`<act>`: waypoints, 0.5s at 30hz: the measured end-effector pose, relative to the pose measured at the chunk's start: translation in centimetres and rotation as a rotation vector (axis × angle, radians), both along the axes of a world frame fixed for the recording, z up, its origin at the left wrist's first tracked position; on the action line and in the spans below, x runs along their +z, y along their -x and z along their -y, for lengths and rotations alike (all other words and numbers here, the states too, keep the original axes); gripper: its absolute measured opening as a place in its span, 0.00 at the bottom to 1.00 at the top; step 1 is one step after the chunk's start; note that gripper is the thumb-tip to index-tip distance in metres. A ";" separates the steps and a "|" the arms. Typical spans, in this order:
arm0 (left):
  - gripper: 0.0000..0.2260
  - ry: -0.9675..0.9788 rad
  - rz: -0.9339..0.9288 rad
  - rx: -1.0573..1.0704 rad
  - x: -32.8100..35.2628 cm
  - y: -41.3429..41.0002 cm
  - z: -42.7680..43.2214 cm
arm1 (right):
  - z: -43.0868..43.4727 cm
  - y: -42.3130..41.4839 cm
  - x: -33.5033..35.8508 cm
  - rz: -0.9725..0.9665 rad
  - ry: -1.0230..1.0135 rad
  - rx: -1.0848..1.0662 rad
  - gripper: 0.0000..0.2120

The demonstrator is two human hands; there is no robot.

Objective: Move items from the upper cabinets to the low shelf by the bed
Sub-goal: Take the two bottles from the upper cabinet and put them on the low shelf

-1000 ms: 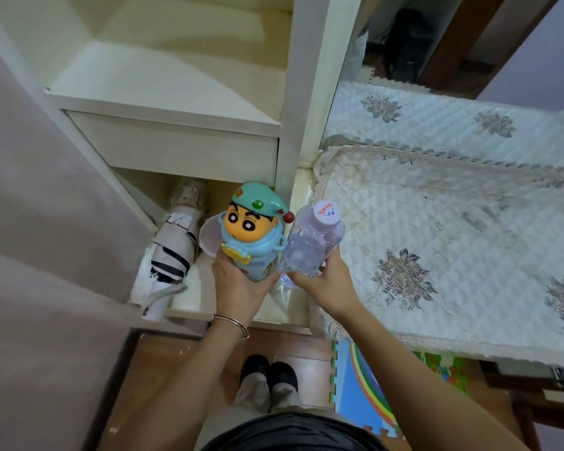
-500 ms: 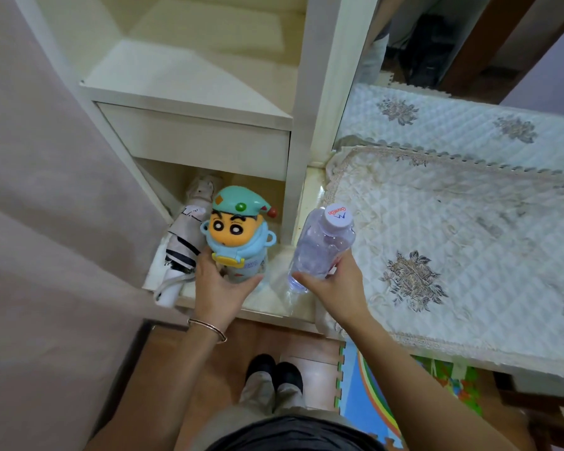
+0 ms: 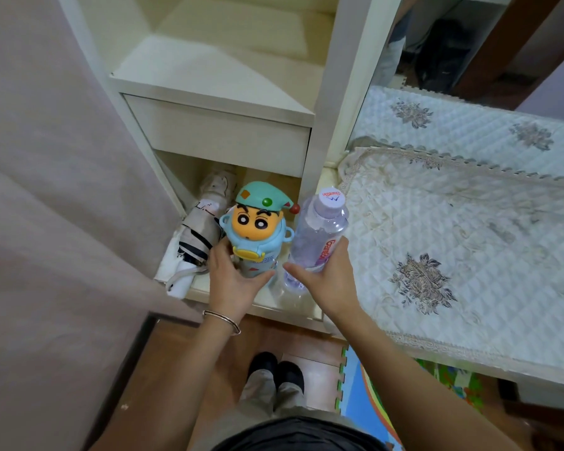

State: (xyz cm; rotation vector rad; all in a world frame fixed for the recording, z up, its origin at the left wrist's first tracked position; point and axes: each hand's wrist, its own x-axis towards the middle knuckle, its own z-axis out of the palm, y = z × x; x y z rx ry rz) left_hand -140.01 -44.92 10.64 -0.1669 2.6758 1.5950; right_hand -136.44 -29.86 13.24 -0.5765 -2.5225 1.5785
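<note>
A cartoon-faced kids' bottle (image 3: 256,231) with a teal cap lid stands at the front of the low shelf (image 3: 274,304), and my left hand (image 3: 233,281) grips its lower body. Right beside it is a clear plastic water bottle (image 3: 319,239) with a white cap, tilted slightly, its base at the shelf. My right hand (image 3: 326,281) wraps around its lower half. The two bottles are close together, almost touching.
A folded white-and-black umbrella (image 3: 197,242) lies on the left of the same shelf. A drawer front (image 3: 215,131) overhangs the shelf. The quilted bed (image 3: 453,239) is on the right, a grey curtain (image 3: 56,206) hangs on the left, and my feet (image 3: 275,372) stand on the wooden floor.
Both hands have lowered the bottles toward the shelf. The cartoon bottle shifted left, then back closer to the water bottle. The grips have not changed.
</note>
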 end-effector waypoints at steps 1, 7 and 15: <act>0.38 0.005 0.003 -0.015 0.1 0.0 0.0 | -0.2 -0.1 0.0 -0.010 0.040 0.030 0.34; 0.43 -0.003 0.037 -0.077 0.0 0.0 0.5 | -1.1 -0.7 -0.7 0.024 0.107 0.149 0.33; 0.36 -0.101 0.073 -0.062 -0.1 -0.3 0.2 | -0.8 -0.3 -0.2 -0.021 0.131 -0.013 0.34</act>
